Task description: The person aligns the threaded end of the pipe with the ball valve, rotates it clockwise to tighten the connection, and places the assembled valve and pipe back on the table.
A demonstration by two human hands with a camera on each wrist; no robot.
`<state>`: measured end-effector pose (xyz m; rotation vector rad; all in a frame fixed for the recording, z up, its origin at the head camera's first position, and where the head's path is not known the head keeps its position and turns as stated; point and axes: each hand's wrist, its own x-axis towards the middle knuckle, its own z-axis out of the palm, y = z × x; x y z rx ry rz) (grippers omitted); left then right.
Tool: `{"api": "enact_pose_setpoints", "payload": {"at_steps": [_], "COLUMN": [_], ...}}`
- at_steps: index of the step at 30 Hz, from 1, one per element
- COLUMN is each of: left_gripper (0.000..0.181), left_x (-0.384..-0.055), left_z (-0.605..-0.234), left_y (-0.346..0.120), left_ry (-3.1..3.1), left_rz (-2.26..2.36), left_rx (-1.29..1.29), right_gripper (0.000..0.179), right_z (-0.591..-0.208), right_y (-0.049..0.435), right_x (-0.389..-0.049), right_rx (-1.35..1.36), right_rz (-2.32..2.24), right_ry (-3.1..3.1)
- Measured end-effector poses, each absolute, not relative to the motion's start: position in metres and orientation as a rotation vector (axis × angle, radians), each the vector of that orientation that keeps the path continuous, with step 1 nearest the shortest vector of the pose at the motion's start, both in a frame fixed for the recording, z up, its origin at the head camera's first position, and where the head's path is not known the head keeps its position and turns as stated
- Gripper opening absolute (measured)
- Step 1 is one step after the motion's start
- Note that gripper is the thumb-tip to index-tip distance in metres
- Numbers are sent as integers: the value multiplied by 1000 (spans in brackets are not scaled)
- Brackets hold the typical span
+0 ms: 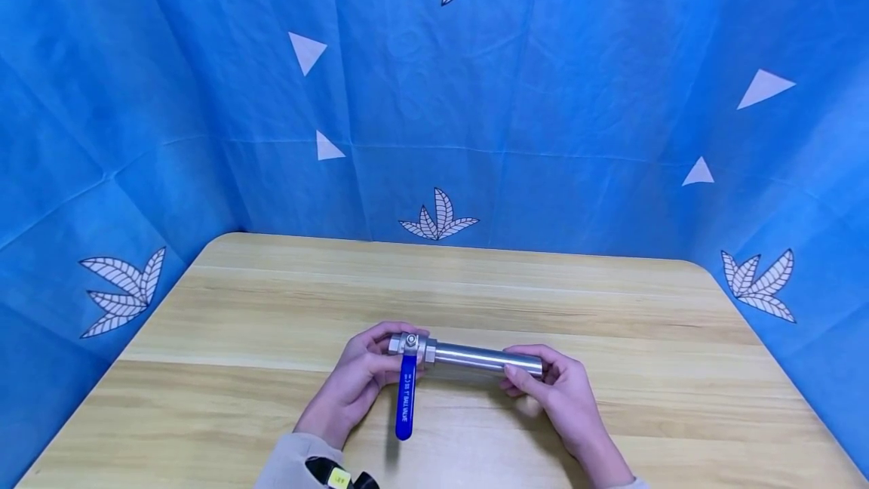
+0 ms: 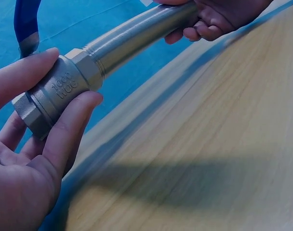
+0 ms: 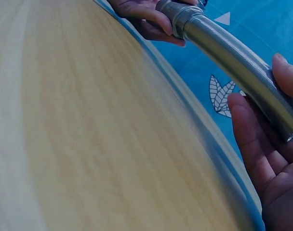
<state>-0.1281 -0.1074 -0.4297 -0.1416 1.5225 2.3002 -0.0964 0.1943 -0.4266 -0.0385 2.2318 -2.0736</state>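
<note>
My left hand (image 1: 360, 379) grips the steel body of a ball valve (image 1: 411, 340), thumb on one side and fingers on the other. The valve's blue lever handle (image 1: 405, 398) points toward me, with "BALL VALVE" lettering on it. Raised "1000 WOG" marks show on the valve body (image 2: 61, 86) in the left wrist view. A shiny metal pipe (image 1: 475, 357) is joined to the valve's right end and reaches rightward. Near the pipe's free end, my right hand (image 1: 560, 398) holds it between thumb and fingers. Valve and pipe are held above the table, casting a shadow.
Beneath the hands lies a light wood-grain table (image 1: 271, 300) with rounded far corners. A blue cloth (image 1: 434, 96) with white leaf and triangle prints hangs behind the table and along both sides. A black strap with a yellow tag (image 1: 339, 478) sits at the left wrist.
</note>
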Motion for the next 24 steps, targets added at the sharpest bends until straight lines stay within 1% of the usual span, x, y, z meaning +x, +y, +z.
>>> {"api": "enact_pose_setpoints", "payload": {"at_steps": [2, 7, 8, 10, 15, 24], "left_gripper": [52, 56, 57, 59, 59, 57], "left_x": [-128, -128, -128, -129, -128, -128], "left_z": [-430, -431, -431, -432, -433, -432], "left_y": [-107, -108, -108, -108, -109, -108], "left_ry": [1522, 1516, 1514, 1511, 1508, 1505], "left_rz": [2302, 2308, 2307, 2306, 2306, 2305], "left_rx": [-143, -145, -145, -144, -138, -135], "right_gripper": [40, 67, 69, 64, 47, 49], "right_z": [-428, -433, -434, -435, -436, -433], "right_y": [195, 198, 198, 199, 198, 197], "right_x": [-97, -99, -99, -99, -97, -98], "right_rx": [-80, -344, -384, -410, -320, -119], "right_rz": [-2077, -2148, -2164, -2177, -2177, -2081], "right_ry": [2255, 2228, 2206, 2190, 2230, 2316]}}
